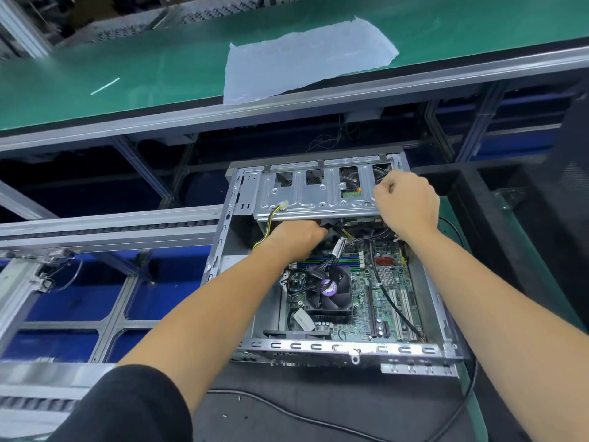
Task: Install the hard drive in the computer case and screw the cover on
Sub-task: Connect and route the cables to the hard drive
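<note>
An open computer case [220, 250] lies on its side in front of me, motherboard and black CPU fan [333, 290] facing up. A silver drive cage [306, 196] spans its far end, and a green circuit board [351, 195] shows through one cage opening. My left hand [294, 236] reaches under the cage's front edge among the cables; its fingers are hidden there. My right hand [406, 200] rests fisted on the cage's right end, curled over the edge. The hard drive itself is mostly hidden. No cover is in view.
A yellow-and-black power cable [269, 223] hangs from the cage. A green conveyor belt [127, 71] with a white plastic sheet [306, 59] runs behind the case. Aluminium frame rails [105, 223] lie to the left. A black cable [287, 409] crosses the dark mat near me.
</note>
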`<state>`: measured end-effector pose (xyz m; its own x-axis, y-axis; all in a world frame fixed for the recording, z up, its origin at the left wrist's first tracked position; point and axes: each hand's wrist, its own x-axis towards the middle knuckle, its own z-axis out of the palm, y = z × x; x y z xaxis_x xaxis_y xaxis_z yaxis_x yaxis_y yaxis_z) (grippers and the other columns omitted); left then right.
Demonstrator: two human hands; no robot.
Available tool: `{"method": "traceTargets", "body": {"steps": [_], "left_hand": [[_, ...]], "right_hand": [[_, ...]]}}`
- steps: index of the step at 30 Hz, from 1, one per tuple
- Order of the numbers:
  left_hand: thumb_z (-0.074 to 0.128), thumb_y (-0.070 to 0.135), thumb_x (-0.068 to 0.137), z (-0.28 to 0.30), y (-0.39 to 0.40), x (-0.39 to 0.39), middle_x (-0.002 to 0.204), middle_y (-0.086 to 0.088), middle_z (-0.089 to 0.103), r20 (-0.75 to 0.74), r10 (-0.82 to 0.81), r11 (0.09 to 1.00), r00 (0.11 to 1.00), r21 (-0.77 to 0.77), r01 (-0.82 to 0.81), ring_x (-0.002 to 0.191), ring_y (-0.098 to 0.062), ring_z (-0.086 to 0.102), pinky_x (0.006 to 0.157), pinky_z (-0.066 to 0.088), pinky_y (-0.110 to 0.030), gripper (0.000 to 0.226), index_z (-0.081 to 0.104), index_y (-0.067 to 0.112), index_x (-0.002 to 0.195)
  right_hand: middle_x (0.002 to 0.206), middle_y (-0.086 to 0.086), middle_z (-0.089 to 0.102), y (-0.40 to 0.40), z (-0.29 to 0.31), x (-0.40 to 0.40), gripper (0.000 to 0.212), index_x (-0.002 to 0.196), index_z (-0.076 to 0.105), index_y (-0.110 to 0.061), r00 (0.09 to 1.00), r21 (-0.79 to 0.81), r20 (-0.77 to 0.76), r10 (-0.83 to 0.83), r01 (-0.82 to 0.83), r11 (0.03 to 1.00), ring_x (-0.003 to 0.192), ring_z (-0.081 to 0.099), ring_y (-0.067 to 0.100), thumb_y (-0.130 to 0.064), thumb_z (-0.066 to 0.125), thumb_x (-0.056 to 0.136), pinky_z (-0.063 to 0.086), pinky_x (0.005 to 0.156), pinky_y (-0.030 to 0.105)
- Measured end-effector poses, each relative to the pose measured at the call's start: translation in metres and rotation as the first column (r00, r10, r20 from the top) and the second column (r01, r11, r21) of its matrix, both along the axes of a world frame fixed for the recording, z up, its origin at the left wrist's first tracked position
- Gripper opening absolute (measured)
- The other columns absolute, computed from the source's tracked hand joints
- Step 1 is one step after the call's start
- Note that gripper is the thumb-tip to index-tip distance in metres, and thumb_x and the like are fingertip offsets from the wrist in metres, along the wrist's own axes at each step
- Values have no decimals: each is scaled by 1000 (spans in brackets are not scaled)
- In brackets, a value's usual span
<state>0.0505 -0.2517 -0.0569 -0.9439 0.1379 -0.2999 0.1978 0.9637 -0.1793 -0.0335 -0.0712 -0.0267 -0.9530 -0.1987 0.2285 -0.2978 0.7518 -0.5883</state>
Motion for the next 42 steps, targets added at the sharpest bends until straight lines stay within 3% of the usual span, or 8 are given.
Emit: {"method": "traceTargets", "body": {"steps": [3, 7, 15, 20, 25, 27, 34, 42], "left_hand": [[47, -10, 82, 0, 0, 0, 78, -4, 45, -22, -31, 999, 999, 11, 31, 71, -27, 54, 52, 39, -34, 49, 48, 9, 127], [50, -7, 83, 1, 1, -1, 91, -10, 57, -1, -17, 999, 1000, -51, 17, 84, -32, 62, 58, 45, -37, 23, 58, 4, 102], [47, 8, 89, -6, 4, -4, 86, -7, 56, 79, 122, 992, 989, 31, -125, 74, -27, 53, 58, 41, -35, 3, 48, 10, 91], [44, -1, 89, -18, 6, -6, 100, -9, 60, 95, 159, 987, 983, -16, -159, 81, -28, 53, 63, 40, -37, 26, 53, 6, 112], [49, 14, 91, -19, 4, -8, 80, -4, 47, 110, 147, 984, 983, 90, -157, 73, -28, 50, 60, 40, -36, 4, 45, 12, 91], [47, 30, 94, -17, 3, -7, 83, -5, 47, 146, 155, 982, 977, 89, -169, 75, -26, 49, 62, 40, -35, 19, 42, 13, 86], [34, 32, 98, -15, -1, -9, 87, -7, 48, 223, 211, 967, 952, 93, -236, 78, -27, 49, 68, 39, -36, 27, 44, 10, 87], [43, 29, 97, -8, -2, -4, 98, -9, 58, 261, 294, 937, 919, 111, -332, 82, -26, 50, 70, 41, -34, 25, 54, 8, 105]], "right_hand": [[71, 4, 65, 0, 0, 0, 22, 77, 66, -12, 1000, -1, -4, -3, 3, 1000, 62, 52, 25, -19, 49, 89, 30, 53, 29], [73, 4, 66, 0, -1, 0, 22, 77, 66, -12, 1000, 3, -8, -4, 4, 1000, 64, 52, 25, -19, 49, 89, 30, 55, 30], [71, 4, 65, -1, -1, -1, 22, 78, 66, -12, 1000, 26, -22, -9, 9, 1000, 62, 49, 25, -19, 49, 90, 28, 52, 29], [70, 5, 65, -2, -1, -1, 22, 78, 67, -13, 1000, 36, -18, -12, 13, 999, 62, 54, 26, -19, 49, 89, 34, 55, 29], [68, 4, 65, -2, -1, -1, 22, 77, 66, -13, 1000, 40, -19, -13, 14, 999, 61, 54, 26, -20, 49, 89, 34, 54, 28], [69, 5, 65, -2, -1, -1, 22, 77, 66, -12, 1000, 38, -22, -10, 11, 999, 62, 56, 27, -19, 49, 89, 38, 54, 29], [68, 6, 65, -3, 0, 1, 22, 75, 65, -12, 1000, 32, -11, -3, 4, 999, 64, 59, 30, -19, 49, 88, 43, 58, 31], [68, 7, 66, -3, -2, 0, 23, 77, 67, -10, 999, 28, -36, 1, 0, 1000, 64, 59, 30, -19, 49, 88, 42, 59, 31]]}}
